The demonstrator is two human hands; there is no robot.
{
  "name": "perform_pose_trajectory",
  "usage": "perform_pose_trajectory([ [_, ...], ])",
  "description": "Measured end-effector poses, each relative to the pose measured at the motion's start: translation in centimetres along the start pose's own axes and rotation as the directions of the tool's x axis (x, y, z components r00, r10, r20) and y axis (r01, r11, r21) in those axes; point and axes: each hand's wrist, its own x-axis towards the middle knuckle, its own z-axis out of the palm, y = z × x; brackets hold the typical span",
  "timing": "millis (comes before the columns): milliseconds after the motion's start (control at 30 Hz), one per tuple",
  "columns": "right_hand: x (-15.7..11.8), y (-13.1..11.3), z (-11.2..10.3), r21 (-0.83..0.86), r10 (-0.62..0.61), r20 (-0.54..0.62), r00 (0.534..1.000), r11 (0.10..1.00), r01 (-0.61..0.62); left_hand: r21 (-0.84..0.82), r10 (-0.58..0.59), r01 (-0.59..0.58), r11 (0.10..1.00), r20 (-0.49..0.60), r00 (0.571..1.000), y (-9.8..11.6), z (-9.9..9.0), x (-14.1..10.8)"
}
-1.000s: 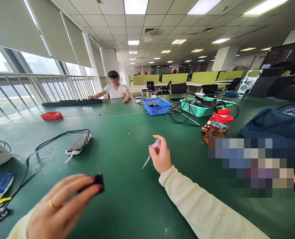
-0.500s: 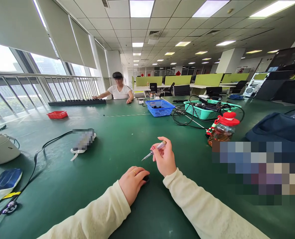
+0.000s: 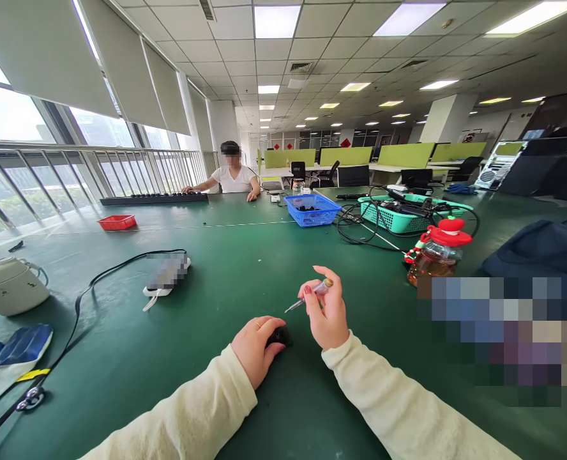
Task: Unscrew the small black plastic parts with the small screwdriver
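My left hand (image 3: 259, 348) rests on the green table (image 3: 226, 281), its thumb and fingers closed around a small black block-like part (image 3: 278, 335). Most of that part lies hidden under the fingers, so its exact kind does not show. Just to the right and a little higher, my right hand (image 3: 326, 306) grips a slim screwdriver (image 3: 319, 289) by its clear handle. The screwdriver's thin metal shaft slants down to the left. Its tip is near the black part, above it in the view, and appears apart from it.
A blue basket (image 3: 313, 212), a green basket (image 3: 393, 217) with tangled black cables, and a red-lidded jar (image 3: 437, 252) stand ahead and right. To the left are a red tray (image 3: 117, 222), a blurred white device (image 3: 166, 278) and a black strap (image 3: 80, 306). Another person (image 3: 235, 176) sits across.
My left fingers have shifted, showing more of the black part. The right hand still holds the screwdriver, its tip a bit lower. The whole view has moved slightly, shifting things rightward.
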Motion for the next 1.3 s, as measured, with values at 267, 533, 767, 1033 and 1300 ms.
perform_pose_trajectory([
  [267,-0.9,-0.9,0.0,0.006,-0.127,0.034,0.991,0.992,0.126,-0.167,-0.188,0.181,0.969,-0.031,0.982,-0.2,0.2,0.0],
  [533,-1.3,-1.3,0.4,-0.050,-0.179,0.164,0.970,0.981,0.190,-0.107,-0.138,0.134,0.985,-0.028,0.990,-0.4,0.3,0.1],
  [767,-1.1,-1.1,0.6,-0.077,-0.144,0.201,0.969,0.984,0.162,-0.097,-0.170,0.171,0.981,0.021,0.985,-0.1,0.0,0.3],
  [1033,-0.9,-1.2,0.6,-0.099,-0.088,0.185,0.979,0.989,0.107,-0.064,-0.188,0.191,0.980,0.041,0.981,0.1,-0.1,0.3],
  [1300,-0.7,-1.0,0.5,-0.075,-0.022,0.164,0.986,0.997,0.035,-0.055,-0.179,0.182,0.982,0.051,0.982,0.1,-0.2,0.3],
])
